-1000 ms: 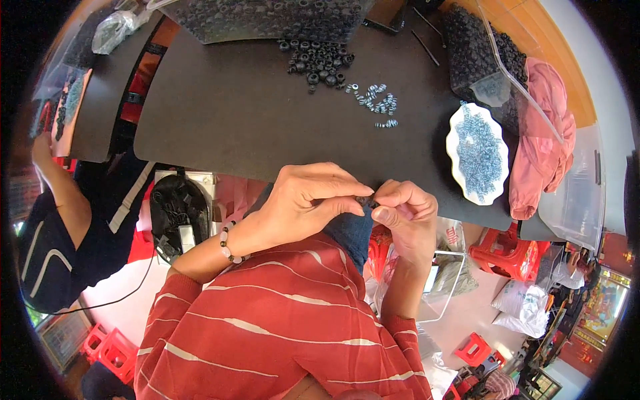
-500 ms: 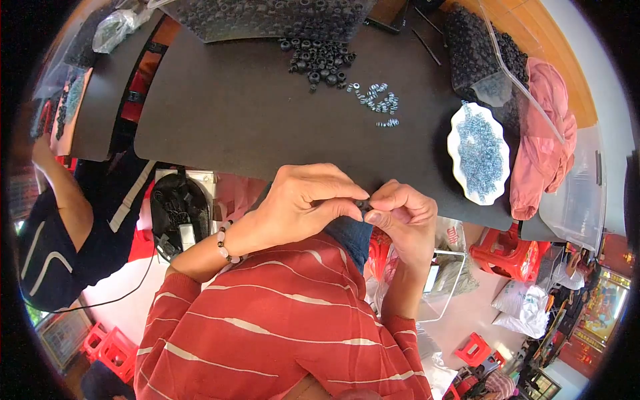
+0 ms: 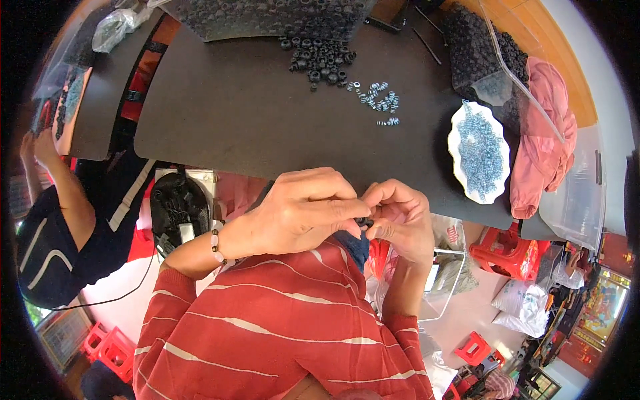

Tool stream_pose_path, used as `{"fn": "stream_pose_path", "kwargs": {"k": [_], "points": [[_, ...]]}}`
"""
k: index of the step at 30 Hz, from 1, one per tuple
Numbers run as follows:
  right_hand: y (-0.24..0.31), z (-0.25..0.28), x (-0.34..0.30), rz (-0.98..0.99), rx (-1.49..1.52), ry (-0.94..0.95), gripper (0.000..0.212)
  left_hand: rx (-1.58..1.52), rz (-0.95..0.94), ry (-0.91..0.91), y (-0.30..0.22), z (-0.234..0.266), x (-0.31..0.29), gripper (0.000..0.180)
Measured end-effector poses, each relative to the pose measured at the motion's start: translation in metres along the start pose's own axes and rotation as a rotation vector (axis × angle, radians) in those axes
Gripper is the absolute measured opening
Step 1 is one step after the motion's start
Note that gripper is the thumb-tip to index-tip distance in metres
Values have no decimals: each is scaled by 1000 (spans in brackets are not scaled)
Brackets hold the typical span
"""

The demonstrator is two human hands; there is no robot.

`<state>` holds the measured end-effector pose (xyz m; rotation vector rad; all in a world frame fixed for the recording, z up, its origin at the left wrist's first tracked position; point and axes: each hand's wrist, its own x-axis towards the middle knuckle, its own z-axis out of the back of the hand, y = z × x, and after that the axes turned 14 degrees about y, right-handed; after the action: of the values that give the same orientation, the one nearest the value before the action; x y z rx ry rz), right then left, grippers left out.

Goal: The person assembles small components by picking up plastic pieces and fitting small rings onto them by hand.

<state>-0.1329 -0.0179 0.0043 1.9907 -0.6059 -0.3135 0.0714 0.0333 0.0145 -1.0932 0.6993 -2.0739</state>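
Note:
My left hand point(image 3: 300, 210) is closed in a pinch on a small round black piece point(image 3: 362, 221), just past the table's near edge. Fingers of my right hand point(image 3: 402, 220) are closed on the same piece from the other side. Much of the piece is hidden by my fingertips, and whether anything else is between them cannot be seen. Farther up the table lies a heap of similar round black pieces point(image 3: 323, 61). Beside it are small loose bluish-silver pieces point(image 3: 380, 100) like short springs. A white scalloped dish point(image 3: 455, 159) at the right holds many more.
Clear bins of black pieces stand at the back point(image 3: 267, 23) and far right point(image 3: 477, 60). A pink cloth point(image 3: 543, 147) lies beside the right bin. At the left, a co-worker's hands point(image 3: 41, 150) are at another table. Red stools point(image 3: 510, 253) stand below right.
My hands have shifted slightly; my right fingers have moved and turned, and more of the black piece shows between the fingertips. At the left, the co-worker's other hand has come into sight.

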Motion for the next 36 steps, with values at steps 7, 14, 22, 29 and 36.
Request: {"fn": "stream_pose_path", "kwargs": {"k": [7, 14, 22, 29, 36], "points": [[-4, 4, -1, -52, 122, 157, 31, 3, -76, 1, -5, -1, 0, 27], [0, 3, 2, -111, 142, 220, 32, -5, -92, 4, -5, -6, -7, 38], [-9, -3, 2, -140, 184, 113, 29, 36, -98, -3, -6, -9, -10, 37], [-8, -3, 11, -185, 251, 102, 32, 42, -53, -2, -3, -5, -5, 32], [-13, 2, 11, -60, 188, 42, 35, 13, -9, -112, 5, -9, -2, 36]]}}
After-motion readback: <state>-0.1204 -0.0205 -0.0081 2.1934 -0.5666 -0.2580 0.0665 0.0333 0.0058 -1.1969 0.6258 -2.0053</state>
